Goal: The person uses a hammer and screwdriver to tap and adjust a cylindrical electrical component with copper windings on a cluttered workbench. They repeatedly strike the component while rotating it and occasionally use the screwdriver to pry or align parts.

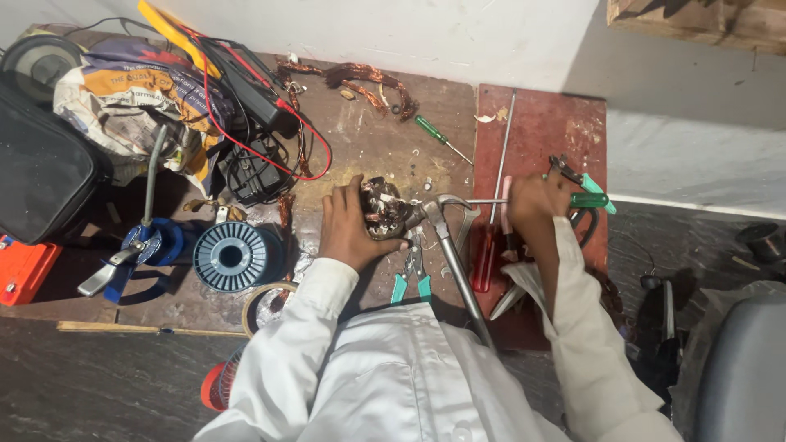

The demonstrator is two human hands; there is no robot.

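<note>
2 hands on the job: your left hand was clamped over the small motor armature mid-bench, pinning it so it couldn't roll. Your right hand was closed on the green-handled screwdriver, shaft laid level with its tip at the copper windings, probably for prying leverage. Pliers, the spanner and the red-handled screwdriver lay just beside, within reach. Your palm hid most of the armature; tip contact was too small to tell. Blue wire spool sat left.
</note>
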